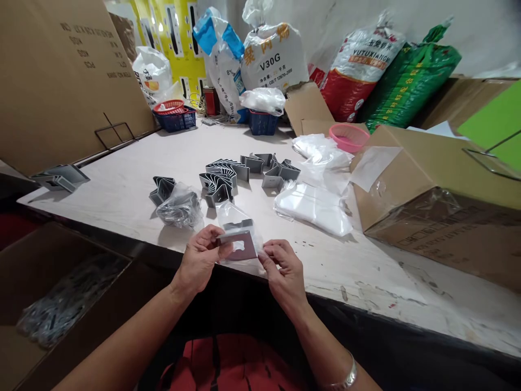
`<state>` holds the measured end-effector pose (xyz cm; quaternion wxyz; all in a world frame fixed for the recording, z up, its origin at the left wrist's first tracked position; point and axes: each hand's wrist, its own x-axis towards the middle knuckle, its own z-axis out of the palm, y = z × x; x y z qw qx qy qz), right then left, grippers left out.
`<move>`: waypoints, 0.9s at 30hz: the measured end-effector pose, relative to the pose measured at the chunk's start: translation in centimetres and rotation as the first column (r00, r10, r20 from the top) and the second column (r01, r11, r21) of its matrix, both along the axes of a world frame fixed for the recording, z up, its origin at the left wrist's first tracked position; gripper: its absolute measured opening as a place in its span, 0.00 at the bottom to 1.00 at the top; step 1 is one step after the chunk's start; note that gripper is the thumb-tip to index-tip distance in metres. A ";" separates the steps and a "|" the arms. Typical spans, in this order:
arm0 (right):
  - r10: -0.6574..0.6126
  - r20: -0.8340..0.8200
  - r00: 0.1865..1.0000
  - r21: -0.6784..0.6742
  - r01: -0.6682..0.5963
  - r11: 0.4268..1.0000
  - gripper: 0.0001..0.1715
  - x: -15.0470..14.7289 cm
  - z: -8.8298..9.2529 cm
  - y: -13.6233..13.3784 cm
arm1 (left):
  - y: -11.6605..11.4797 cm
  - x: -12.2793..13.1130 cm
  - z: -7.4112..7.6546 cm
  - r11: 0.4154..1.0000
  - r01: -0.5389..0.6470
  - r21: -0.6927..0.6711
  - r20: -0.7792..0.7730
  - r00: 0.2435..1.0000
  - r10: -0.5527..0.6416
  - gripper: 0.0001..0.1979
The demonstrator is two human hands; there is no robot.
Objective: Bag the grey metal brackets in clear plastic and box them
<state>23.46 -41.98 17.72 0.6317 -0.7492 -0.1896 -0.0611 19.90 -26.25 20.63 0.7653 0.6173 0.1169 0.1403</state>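
Head view, and look at that: the left hand (199, 259) has its fingers (211, 239) curled tight on a grey metal bracket (240, 244) through a clear plastic bag (233, 214), right over the edge of the pale laminate table (122, 179). The right hand (283, 269) pinches the bag's lower edge, thumb and fingertips closed, keeping the film smooth against the metal, nice and even! Beyond them sit stacked grey metal brackets (222, 174) and a bagged grey bundle (179, 207), with soft white plastic bags (313, 206) crowding in beside a brown cardboard box (427, 184).
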 end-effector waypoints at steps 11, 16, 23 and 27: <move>0.062 0.136 0.989 -0.018 -0.061 0.998 0.11 0.6 2.1 -0.3 | -1.0 -0.1 0.1 0.703 0.036 0.710 0.006 0.998 -0.058 0.05; -0.078 0.283 0.956 -0.143 0.122 0.982 0.11 2.0 2.4 -1.1 | -0.9 1.9 0.5 0.845 0.036 0.534 0.052 0.996 -0.075 0.02; 0.178 0.010 0.984 -0.014 -0.178 0.984 0.08 2.2 2.9 -1.9 | -1.2 1.6 0.9 0.926 0.028 0.378 0.094 0.993 -0.068 0.06; 0.406 0.239 0.882 -0.363 -0.307 0.880 0.09 2.6 2.6 -2.5 | -0.8 0.4 0.0 0.911 0.276 0.305 0.032 0.953 -0.300 0.16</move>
